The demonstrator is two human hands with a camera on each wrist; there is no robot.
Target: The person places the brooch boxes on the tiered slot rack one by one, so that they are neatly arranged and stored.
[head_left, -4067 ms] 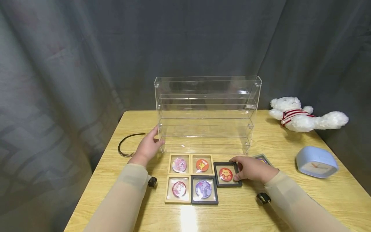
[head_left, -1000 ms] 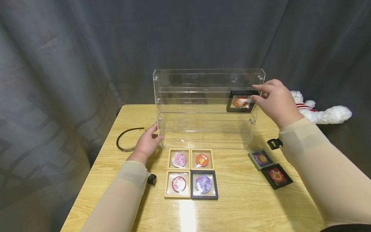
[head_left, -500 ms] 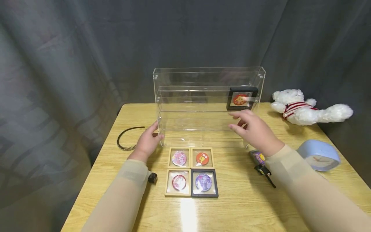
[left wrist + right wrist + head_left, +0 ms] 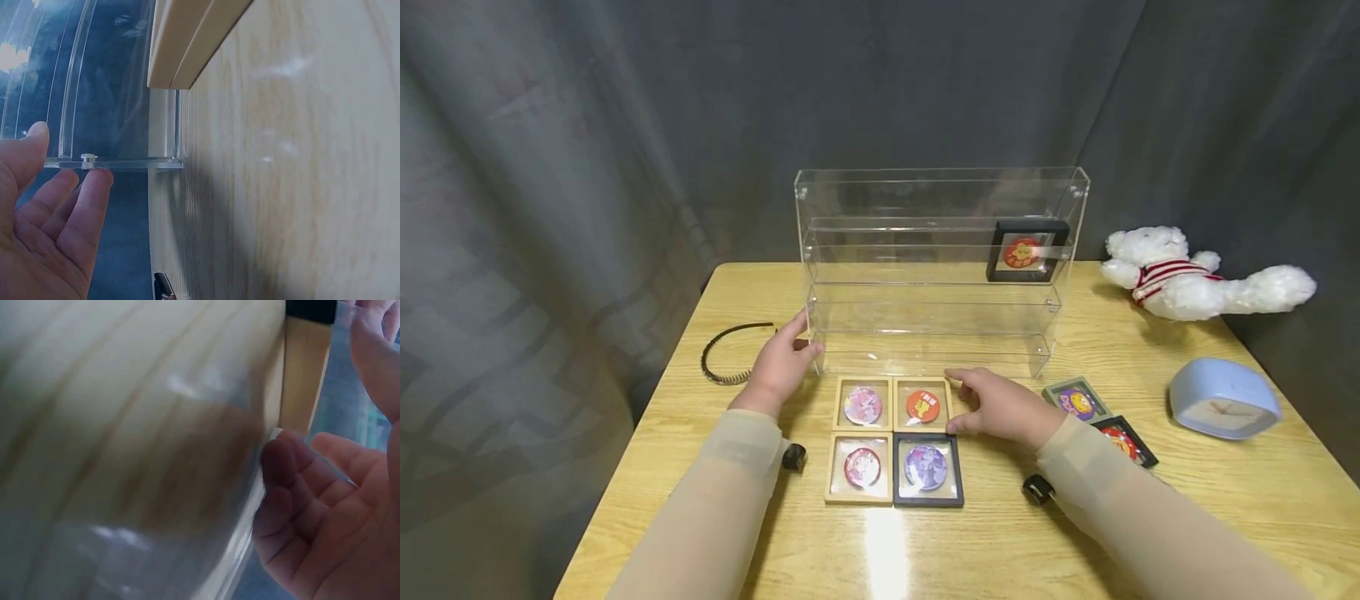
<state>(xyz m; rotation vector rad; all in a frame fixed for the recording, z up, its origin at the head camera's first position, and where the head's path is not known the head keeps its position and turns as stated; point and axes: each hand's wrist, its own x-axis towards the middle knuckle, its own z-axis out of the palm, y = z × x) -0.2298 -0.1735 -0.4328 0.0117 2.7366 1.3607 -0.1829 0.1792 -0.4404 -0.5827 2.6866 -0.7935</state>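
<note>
In the head view, a clear acrylic display rack (image 4: 925,317) stands on the table. My left hand (image 4: 781,362) holds its left side panel, thumb at the front and fingers behind. A black-framed red badge (image 4: 1022,252) stands on the rack's upper right. Before the rack lie wooden frames with a pink badge (image 4: 862,406), an orange badge (image 4: 922,406) and a red badge (image 4: 862,467), plus a black frame with a purple badge (image 4: 925,467). My right hand (image 4: 1003,408) reaches the orange badge's frame at its right edge, thumb and forefinger spread near two corners; firm contact is unclear.
A green-framed badge (image 4: 1077,402) and another black-framed badge (image 4: 1123,440) lie right of the right hand. A blue clock (image 4: 1223,398) and a white plush bear (image 4: 1195,283) stand farther right. A black headband (image 4: 709,358) lies left of the rack.
My right hand placed the black-framed red badge on the rack, let it go and came down to the orange badge's frame. The left hand has stayed on the rack's side.
</note>
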